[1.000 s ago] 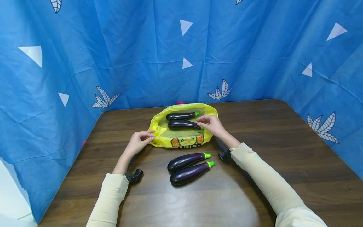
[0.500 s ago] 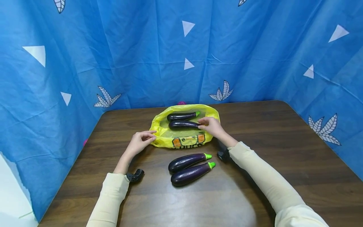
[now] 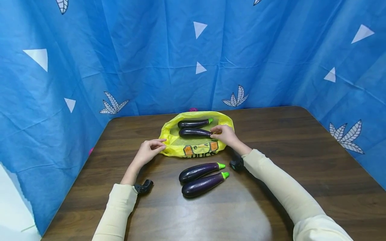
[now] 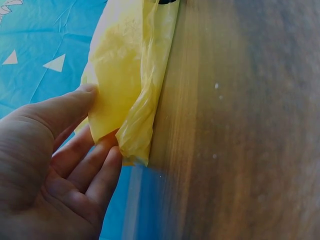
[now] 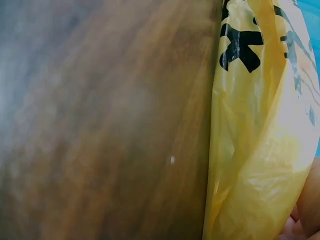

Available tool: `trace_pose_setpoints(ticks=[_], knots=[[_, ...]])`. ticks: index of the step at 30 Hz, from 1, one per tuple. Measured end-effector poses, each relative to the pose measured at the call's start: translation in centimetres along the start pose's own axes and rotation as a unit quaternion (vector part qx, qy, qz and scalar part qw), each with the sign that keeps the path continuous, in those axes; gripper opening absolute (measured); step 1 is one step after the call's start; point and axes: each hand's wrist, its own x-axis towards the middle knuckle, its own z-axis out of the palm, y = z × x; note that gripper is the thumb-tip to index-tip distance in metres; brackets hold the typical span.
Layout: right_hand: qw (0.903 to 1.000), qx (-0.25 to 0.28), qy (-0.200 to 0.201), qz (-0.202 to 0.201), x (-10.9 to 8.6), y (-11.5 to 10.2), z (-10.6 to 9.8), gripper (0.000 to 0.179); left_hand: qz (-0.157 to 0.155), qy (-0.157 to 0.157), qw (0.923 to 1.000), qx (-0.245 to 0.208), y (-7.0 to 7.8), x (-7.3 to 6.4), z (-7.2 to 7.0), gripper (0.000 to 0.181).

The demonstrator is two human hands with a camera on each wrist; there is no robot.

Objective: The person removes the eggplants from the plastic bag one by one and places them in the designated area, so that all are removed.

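Observation:
A yellow plastic bag [image 3: 172,150] lies with its mouth spread wide near the back of the table. Inside are two dark purple eggplants: the rear eggplant [image 3: 193,124] shows its green stem, while the front eggplant [image 3: 194,133] has its stem end covered by fingers. My left hand [image 3: 147,151] pinches the bag's left rim; the left wrist view shows thumb and fingers on either side of the yellow film [image 4: 117,75]. Reaching over the bag's right side, my right hand [image 3: 225,134] grips the front eggplant by its stem end. The bag wall mostly hides this hand in the right wrist view.
Two more eggplants, an upper one [image 3: 199,171] and a lower one [image 3: 203,185], lie side by side in front of the bag on the brown wooden table [image 3: 295,140]. A blue patterned curtain [image 3: 150,60] hangs along the table's back and sides.
My right fingers have settled over the front eggplant's stem end, covering green that showed a second ago. My left hand stays at the bag's rim.

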Motion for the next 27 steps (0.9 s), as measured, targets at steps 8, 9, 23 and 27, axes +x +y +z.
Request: trace_pose_setpoints(ticks=[8, 9, 23, 27], knots=[[0.9996, -0.028, -0.005, 0.000, 0.00, -0.04, 0.10, 0.031, -0.002, 0.001, 1.0000, 0.000, 0.22, -0.02, 0.07, 0.015], [0.9995, -0.031, -0.004, -0.001, -0.01, -0.07, 0.12, 0.031, -0.002, 0.001, 1.0000, 0.000, 0.23, -0.03, 0.06, 0.015], [0.9982, -0.060, -0.003, 0.004, -0.02, -0.40, 0.32, 0.029, -0.004, -0.005, 1.0000, -0.006, 0.36, -0.11, -0.03, 0.016], [0.9989, -0.046, -0.002, 0.011, -0.08, -0.48, 0.24, 0.029, -0.002, -0.006, 0.9999, -0.008, 0.36, -0.09, -0.08, 0.016]])
